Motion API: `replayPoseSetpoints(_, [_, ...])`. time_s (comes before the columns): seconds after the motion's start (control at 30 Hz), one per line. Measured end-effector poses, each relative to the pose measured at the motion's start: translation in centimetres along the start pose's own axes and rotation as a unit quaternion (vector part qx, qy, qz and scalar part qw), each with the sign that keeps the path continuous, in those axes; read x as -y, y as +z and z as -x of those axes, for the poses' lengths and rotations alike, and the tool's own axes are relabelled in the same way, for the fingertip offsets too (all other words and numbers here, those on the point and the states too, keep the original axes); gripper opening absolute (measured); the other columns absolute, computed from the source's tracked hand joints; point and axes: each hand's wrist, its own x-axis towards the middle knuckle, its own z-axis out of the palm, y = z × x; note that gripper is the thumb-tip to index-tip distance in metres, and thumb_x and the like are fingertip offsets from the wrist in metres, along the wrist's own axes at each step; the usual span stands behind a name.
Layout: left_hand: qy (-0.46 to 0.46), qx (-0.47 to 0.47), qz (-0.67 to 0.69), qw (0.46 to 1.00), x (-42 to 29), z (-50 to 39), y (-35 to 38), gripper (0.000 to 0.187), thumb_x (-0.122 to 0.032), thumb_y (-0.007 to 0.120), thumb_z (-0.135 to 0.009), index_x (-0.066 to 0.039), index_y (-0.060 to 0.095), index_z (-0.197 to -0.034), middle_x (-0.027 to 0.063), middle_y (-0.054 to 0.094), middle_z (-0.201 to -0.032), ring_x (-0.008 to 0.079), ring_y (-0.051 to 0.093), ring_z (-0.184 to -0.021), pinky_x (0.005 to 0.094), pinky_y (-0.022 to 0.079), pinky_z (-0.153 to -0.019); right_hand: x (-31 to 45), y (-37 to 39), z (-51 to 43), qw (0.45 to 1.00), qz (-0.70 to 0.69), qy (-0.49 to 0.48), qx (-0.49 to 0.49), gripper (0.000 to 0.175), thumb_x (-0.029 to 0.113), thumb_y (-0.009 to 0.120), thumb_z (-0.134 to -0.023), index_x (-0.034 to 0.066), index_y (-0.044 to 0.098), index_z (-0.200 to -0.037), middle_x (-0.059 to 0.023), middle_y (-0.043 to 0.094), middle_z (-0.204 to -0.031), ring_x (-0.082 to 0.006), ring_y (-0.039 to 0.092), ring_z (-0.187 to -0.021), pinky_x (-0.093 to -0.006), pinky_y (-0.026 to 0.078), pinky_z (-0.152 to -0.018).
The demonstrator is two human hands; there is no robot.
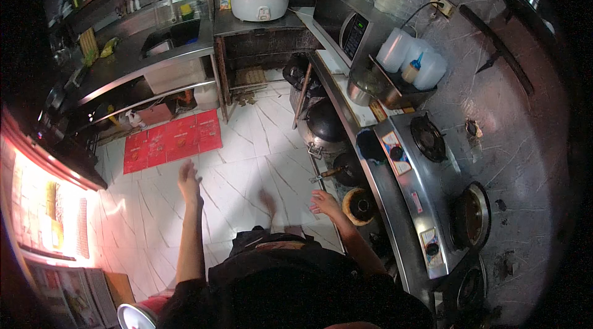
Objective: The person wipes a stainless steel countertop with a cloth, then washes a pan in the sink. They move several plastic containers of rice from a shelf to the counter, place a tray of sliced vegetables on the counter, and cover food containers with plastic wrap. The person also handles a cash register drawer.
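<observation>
Over the white tiled floor [241,180] my left hand [189,183] is held out, empty, its fingers loosely parted. A red mat [173,141] lies on the floor beyond it. My right hand [325,203] is also empty, with the fingers spread. Nearest to that hand is a round pan with a browned rim [350,206] on the low shelf beneath the stove counter. Farther along this shelf are a dark pan with a wooden handle [332,173] and a black wok [325,120]; whether my right hand touches anything there cannot be told, but it appears apart.
A steel gas stove [407,190] stands on the right, bearing a pan [470,218]. Beyond it are a steel pot [359,90], stacked plastic containers [396,51] and a microwave [354,32]. A rice cooker [259,0] sits at the back. The sink counter [125,67] runs along the left.
</observation>
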Motion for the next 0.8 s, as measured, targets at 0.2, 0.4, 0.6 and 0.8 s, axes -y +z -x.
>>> replayPoseSetpoints(0.2, [0.074, 0.225, -0.051, 0.970, -7.0, -15.1, 15.1, 0.027, -0.014, 0.052, -0.093, -0.008, 0.056, -0.119, 0.0029, 0.059, -0.114, 0.0115, 0.054, -0.098, 0.0257, 0.046, -0.075, 9.1, 0.5, -8.8, 0.999, -0.028, -0.042, 0.002, 0.044, 0.020, 0.054, -0.093, 0.0036, 0.041, -0.131, -0.0120, 0.057, -0.109, -0.0212, 0.065, -0.080, -0.0313, 0.054, -0.062])
replayPoseSetpoints(0.4, [0.222, 0.393, -0.040, 0.891, -15.7, -25.0, 36.6, 0.031, -0.015, 0.052, -0.093, -0.006, 0.052, -0.123, 0.0050, 0.058, -0.119, 0.0139, 0.054, -0.104, 0.0254, 0.045, -0.081, 19.2, -4.3, -19.5, 0.994, -0.076, -0.077, -0.029, 0.052, 0.024, 0.056, -0.092, 0.0014, 0.037, -0.134, -0.0148, 0.056, -0.114, -0.0260, 0.066, -0.087, -0.0348, 0.055, -0.068])
replayPoseSetpoints(0.6, [0.365, 0.431, -0.121, 0.817, -22.3, -36.8, 56.9, 0.035, -0.028, 0.050, -0.095, -0.010, 0.051, -0.125, 0.0028, 0.056, -0.119, 0.0132, 0.053, -0.099, 0.0300, 0.047, -0.080, 34.3, -10.7, -29.6, 0.960, -0.149, -0.218, -0.099, 0.054, 0.026, 0.056, -0.093, 0.0022, 0.036, -0.136, -0.0161, 0.054, -0.122, -0.0240, 0.063, -0.095, -0.0332, 0.053, -0.076])
replayPoseSetpoints(0.8, [0.112, 0.566, -0.085, 0.813, -27.0, -47.3, 75.2, 0.053, -0.051, 0.047, -0.091, -0.009, 0.051, -0.124, 0.0049, 0.057, -0.115, 0.0171, 0.054, -0.096, 0.0328, 0.046, -0.080, 51.5, -14.9, -30.7, 0.931, -0.104, -0.302, -0.178, 0.044, 0.018, 0.053, -0.094, 0.0035, 0.041, -0.134, -0.0148, 0.052, -0.125, -0.0215, 0.063, -0.095, -0.0327, 0.052, -0.078])
